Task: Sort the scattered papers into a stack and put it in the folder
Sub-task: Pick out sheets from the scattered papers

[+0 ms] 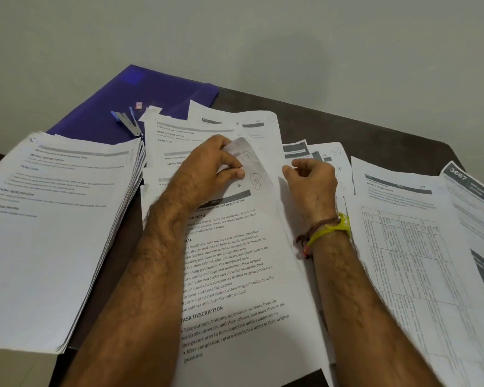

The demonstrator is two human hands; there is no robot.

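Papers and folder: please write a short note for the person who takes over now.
Left hand pinches the curled top corner of the page numbered 51.
Right hand is loosely curled over the loose sheets, holding nothing that I can see.
A thick stack lies at left, overlapping the purple folder, with a metal clip on the folder.
Left: gather the scattered sheets onto the stack, then file it.

White printed paper sheets [235, 275] carry black text and grey header bars; a purple plastic folder [140, 99] lies at upper left, a yellow wristband [336, 230] right of centre, on a dark brown table [375, 135] below a pale grey wall [263, 37]
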